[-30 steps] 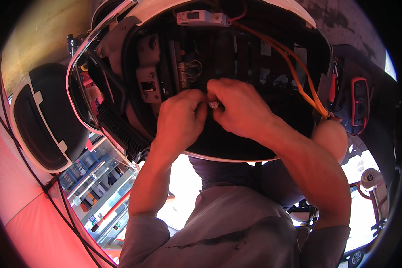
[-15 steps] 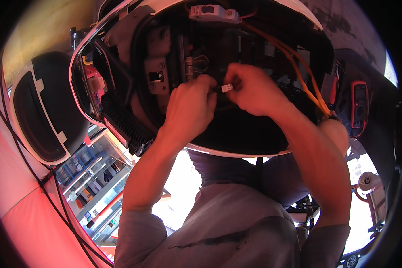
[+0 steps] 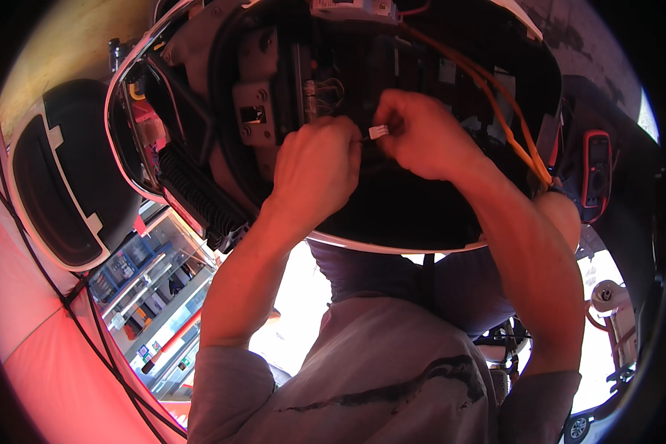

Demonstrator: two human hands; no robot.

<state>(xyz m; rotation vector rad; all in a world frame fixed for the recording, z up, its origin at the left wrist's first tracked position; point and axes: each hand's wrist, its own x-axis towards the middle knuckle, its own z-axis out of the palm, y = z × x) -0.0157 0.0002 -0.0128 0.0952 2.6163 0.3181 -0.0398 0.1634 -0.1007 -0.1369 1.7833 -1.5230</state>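
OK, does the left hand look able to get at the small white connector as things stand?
Probably yes: the left hand is close beside the small white connector, with no large obstacle visible between them, though the right hand appears to hold its other end.

A yellowish surface (image 3: 59, 48) lies far left, stained grey concrete (image 3: 559, 44) far right; red-pink sheeting (image 3: 44, 355) and glazed shelving (image 3: 152, 292) stand left, glaring light (image 3: 598, 366) near right.
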